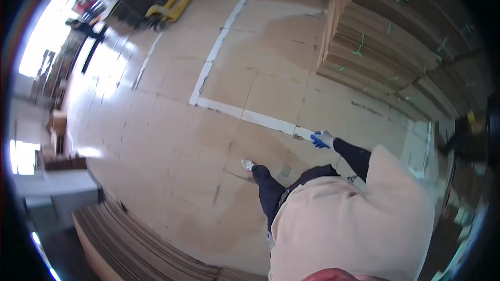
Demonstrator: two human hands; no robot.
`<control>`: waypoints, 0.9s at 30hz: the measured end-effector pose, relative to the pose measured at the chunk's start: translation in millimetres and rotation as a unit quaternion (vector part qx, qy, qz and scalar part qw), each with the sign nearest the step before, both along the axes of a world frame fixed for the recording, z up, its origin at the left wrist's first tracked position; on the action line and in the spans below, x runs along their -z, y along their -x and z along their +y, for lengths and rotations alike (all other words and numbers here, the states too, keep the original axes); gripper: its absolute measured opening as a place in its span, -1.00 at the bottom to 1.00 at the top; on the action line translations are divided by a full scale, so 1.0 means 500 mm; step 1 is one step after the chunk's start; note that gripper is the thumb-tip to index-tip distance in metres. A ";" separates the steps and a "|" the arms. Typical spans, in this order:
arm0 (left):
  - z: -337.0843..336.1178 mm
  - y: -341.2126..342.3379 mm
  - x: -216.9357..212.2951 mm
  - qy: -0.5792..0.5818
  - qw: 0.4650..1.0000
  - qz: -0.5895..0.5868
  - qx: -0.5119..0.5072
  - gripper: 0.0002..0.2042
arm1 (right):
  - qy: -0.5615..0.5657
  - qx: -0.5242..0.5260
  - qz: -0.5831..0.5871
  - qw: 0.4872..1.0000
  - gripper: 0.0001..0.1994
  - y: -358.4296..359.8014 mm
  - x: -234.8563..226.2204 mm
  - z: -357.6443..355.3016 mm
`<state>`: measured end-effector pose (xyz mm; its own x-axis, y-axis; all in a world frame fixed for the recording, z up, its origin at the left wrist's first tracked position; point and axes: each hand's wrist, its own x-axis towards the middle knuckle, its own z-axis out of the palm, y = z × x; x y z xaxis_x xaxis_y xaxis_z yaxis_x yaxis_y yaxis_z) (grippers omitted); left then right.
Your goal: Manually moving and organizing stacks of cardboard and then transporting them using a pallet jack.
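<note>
My right hand (322, 139), in a grey glove with blue fingers, hangs out over the floor with nothing visible in it. Its fingers are loosely bent and a little apart. The hand appears beside a white floor line (268, 122), well above the ground. At the left side of my light shirt (344, 224), a small grey-blue patch, perhaps my gloved left hand (270, 239), peeks out. Its fingers are hidden by my body. One foot in a light shoe (248, 165) is planted on the tan floor (172, 140).
Tall stacks of flat cardboard (380, 47) with green ties rise at the right. Another cardboard stack (140, 242) lies at the lower left, near a pale box-shaped block (70, 187). A yellow pallet jack (174, 5) stands far off; a person (86, 28) is beyond it at the left.
</note>
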<state>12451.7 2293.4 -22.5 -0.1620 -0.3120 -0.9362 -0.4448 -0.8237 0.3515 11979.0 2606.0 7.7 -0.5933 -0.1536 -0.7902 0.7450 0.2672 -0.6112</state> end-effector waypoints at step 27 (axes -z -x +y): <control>-1.146 1.305 -0.134 0.080 0.768 0.023 0.634 -0.71 | 0.095 0.464 0.082 0.877 -0.76 0.447 -0.099 -0.656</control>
<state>11799.2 1720.2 44.2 -0.4628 0.0137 -0.8864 -0.8383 0.3184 0.4426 11755.5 2278.1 57.0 -0.6352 0.3363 -0.6953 0.4853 -0.5265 -0.6980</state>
